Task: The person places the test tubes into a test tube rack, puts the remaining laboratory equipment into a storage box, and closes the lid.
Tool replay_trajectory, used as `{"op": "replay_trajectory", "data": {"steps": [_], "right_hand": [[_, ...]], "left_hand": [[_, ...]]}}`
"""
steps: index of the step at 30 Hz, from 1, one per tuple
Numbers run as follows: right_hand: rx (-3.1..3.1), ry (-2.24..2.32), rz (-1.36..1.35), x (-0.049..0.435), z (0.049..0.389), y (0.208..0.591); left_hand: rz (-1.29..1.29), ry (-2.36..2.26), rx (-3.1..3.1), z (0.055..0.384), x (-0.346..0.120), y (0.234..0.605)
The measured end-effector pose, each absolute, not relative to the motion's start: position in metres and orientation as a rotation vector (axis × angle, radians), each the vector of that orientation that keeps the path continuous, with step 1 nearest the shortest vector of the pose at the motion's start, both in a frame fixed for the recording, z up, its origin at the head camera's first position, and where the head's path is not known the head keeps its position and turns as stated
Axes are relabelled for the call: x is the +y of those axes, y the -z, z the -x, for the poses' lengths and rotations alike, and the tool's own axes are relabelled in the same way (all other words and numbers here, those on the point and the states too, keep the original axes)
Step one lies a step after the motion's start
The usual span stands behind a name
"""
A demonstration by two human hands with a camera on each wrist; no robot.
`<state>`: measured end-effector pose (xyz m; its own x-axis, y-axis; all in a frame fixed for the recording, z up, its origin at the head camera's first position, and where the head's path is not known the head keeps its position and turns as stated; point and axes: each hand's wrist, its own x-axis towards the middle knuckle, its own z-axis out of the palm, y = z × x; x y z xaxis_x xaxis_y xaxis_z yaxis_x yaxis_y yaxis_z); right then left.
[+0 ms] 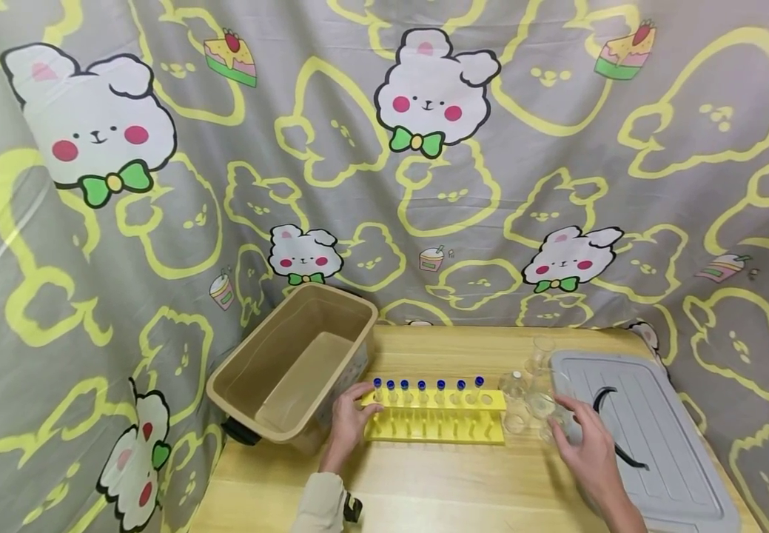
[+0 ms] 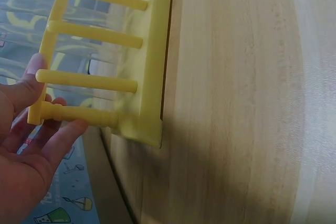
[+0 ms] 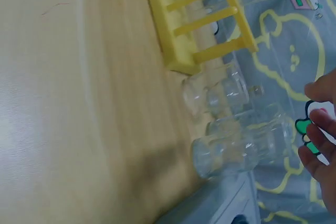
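A yellow test tube rack (image 1: 444,438) stands upright on the table, with several clear, blue-capped test tubes (image 1: 422,386) along its top. My left hand (image 1: 349,416) grips the rack's left end; in the left wrist view the thumb lies over the upper bar (image 2: 34,114) and the fingers are beneath it. To the right of the rack is a group of clear glass vessels (image 3: 226,150), whose exact kinds are hard to make out. Beside them my right hand (image 1: 587,442) hovers with fingers spread, and in the right wrist view a gap separates its fingertips (image 3: 313,90) from the glass.
A deep brown plastic bin (image 1: 277,429) sits to the left, close to my left hand. On the right lies a grey lid (image 1: 664,414) with a black handle (image 1: 600,400). A patterned curtain (image 1: 357,200) hangs behind the wooden table (image 1: 424,488).
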<state>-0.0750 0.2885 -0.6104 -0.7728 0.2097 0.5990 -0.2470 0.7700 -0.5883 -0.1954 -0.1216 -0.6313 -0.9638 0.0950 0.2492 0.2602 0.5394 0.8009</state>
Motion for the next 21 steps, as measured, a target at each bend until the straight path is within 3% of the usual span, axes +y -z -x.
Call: {"op": "replay_trajectory", "data": {"steps": [21], "right_hand": [[-2.309, -0.893, 0.22, 0.3, 0.074, 0.644]], "left_hand": [[0.319, 1.432, -2.585, 0.219, -0.114, 0.629]]}}
